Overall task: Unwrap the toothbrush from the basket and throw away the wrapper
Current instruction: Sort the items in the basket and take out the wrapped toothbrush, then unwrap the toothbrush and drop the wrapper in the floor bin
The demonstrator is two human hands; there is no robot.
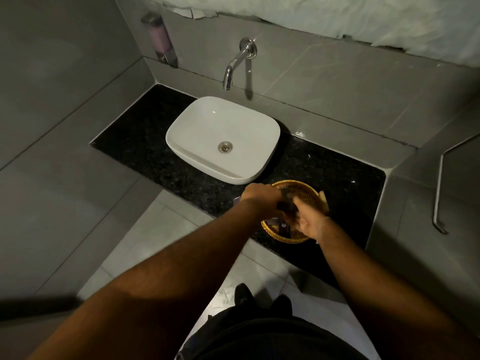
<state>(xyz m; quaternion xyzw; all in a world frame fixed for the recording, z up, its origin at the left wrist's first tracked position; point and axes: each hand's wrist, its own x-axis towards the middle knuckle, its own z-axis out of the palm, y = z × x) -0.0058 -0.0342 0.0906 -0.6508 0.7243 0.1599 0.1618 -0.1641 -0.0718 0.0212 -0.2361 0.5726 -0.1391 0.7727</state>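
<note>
A round wicker basket (pixel 306 189) sits on the black granite counter (pixel 145 141), right of the basin. Small dark packets (pixel 279 226) lie in its near part. Both hands are over the basket. My left hand (pixel 259 194) is closed around a dark wrapped item (pixel 287 207), which looks like the packaged toothbrush; blur hides its details. My right hand (pixel 310 223) has its fingers spread and touches the same dark item from the right. A pale object (pixel 323 197) shows at the basket's right rim.
A white basin (pixel 197 141) stands on the counter, with a wall tap (pixel 235 66) above it. A soap dispenser (pixel 159 40) hangs at the upper left. A metal rail (pixel 439 193) runs down the right wall. My dark shoes (pixel 244 294) stand on the tiled floor below.
</note>
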